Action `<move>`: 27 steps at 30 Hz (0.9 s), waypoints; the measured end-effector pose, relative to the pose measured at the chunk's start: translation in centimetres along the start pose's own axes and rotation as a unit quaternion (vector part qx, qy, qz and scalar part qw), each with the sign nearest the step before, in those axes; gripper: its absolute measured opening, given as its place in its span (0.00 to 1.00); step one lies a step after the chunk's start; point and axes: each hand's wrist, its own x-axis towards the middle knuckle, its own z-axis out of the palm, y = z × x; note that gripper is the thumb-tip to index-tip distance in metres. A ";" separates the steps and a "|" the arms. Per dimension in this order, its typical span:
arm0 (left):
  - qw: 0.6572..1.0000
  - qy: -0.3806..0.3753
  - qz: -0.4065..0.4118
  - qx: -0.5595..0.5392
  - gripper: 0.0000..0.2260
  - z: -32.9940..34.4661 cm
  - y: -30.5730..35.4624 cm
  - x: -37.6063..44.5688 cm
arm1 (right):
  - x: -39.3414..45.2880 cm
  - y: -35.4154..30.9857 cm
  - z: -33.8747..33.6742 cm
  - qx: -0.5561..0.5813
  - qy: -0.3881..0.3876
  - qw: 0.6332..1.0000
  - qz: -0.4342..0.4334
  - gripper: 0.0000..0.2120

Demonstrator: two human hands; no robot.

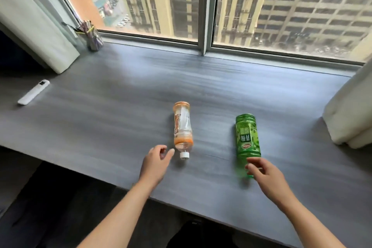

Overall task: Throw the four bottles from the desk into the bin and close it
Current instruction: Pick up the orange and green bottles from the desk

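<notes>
Two bottles lay on the grey bench (pixel 100 127). The right hand (pixel 263 171) pinched the green bottle's (pixel 248 137) neck; the left hand (pixel 156 162), fingers spread, hovered just beside the orange-labelled bottle's (pixel 182 127) white cap (pixel 184 155). A careless nudge could roll either away.

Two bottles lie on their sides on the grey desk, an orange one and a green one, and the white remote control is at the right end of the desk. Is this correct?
Not quite. The head view shows the white remote control at the left end of the grey desk, not the right. The rest holds: the orange bottle and the green bottle both lie on their sides.
</notes>
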 end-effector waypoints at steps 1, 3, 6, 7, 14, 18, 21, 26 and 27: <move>1.000 -0.009 -0.001 0.007 0.19 0.6 0.9 1.1 | 0.7 -0.1 -0.1 -0.010 0.015 1.000 0.001 0.09; 0.999 -0.024 -0.012 0.020 0.27 2.3 2.7 3.4 | 2.7 -0.2 -0.3 -0.026 0.047 0.999 0.000 0.10; 0.998 -0.024 -0.040 0.034 0.36 4.9 4.6 5.9 | 5.3 -0.3 -0.8 -0.041 0.085 0.996 -0.006 0.12; 0.998 -0.017 -0.051 0.039 0.37 5.7 5.1 6.4 | 6.1 -0.2 -0.9 -0.043 0.093 0.995 -0.010 0.14; 0.992 0.028 -0.100 0.065 0.35 7.9 5.2 8.0 | 9.3 1.1 -0.5 -0.159 0.107 0.981 0.003 0.31; 0.995 0.013 -0.101 0.008 0.32 7.6 4.9 7.7 | 10.2 1.5 0.5 -0.212 0.089 0.972 0.049 0.46; 0.995 0.006 -0.094 -0.024 0.31 7.1 4.8 7.2 | 10.8 1.5 1.4 -0.230 0.056 0.969 0.076 0.53; 0.996 -0.020 -0.080 -0.045 0.27 6.3 4.9 5.7 | 10.9 1.9 2.0 -0.204 0.030 0.973 0.102 0.53; 0.995 -0.028 -0.075 -0.054 0.27 6.1 4.8 5.4 | 10.8 2.0 1.9 -0.190 0.025 0.976 0.101 0.52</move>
